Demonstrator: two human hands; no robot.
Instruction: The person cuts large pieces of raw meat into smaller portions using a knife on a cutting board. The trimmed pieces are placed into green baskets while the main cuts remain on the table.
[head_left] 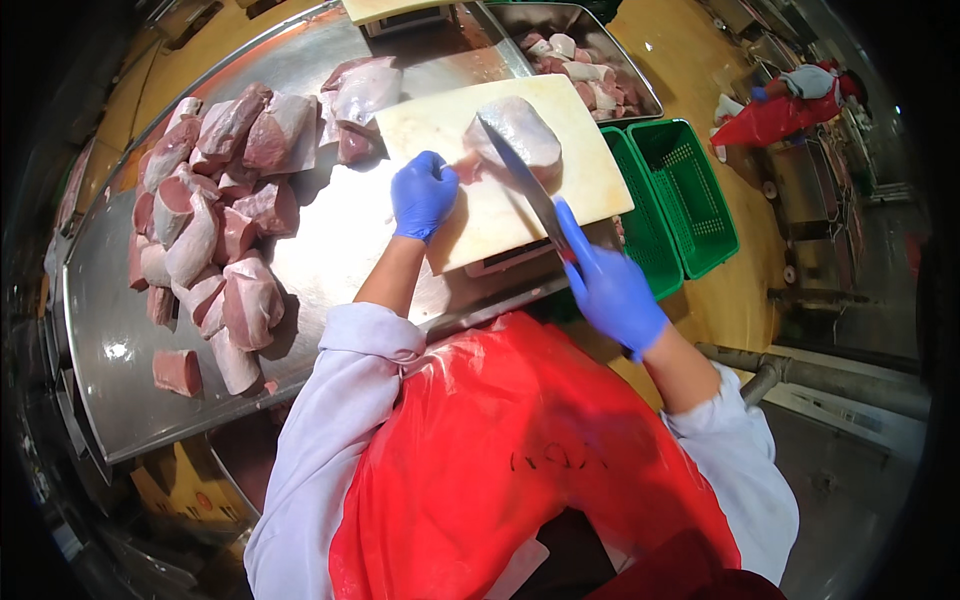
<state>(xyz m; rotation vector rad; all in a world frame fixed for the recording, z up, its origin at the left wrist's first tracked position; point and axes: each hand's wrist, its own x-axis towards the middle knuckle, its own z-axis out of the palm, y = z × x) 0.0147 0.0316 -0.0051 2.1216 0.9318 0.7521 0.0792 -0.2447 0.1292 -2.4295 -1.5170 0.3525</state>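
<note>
A thick chunk of raw meat (532, 132) with a pale, skin-covered top lies on the white cutting board (585, 185). My left hand (424, 196), in a blue glove, is closed at the board's left edge. A thin pink flap of that chunk reaches into its fingers. In my right hand (615, 295), also blue-gloved, is a knife with a long blade (525, 180). Its blade slants up and left across the chunk, with the tip over the upper left part of the meat. Fingers wrap the handle, one stretched along it.
Many raw meat pieces (235, 225) are heaped on the steel table (115, 390) to the left. Beyond the board stands a metal tub (640, 75) of cut meat. Green crates (690, 200) are at the right. Another person in a red apron (790, 110) works farther right.
</note>
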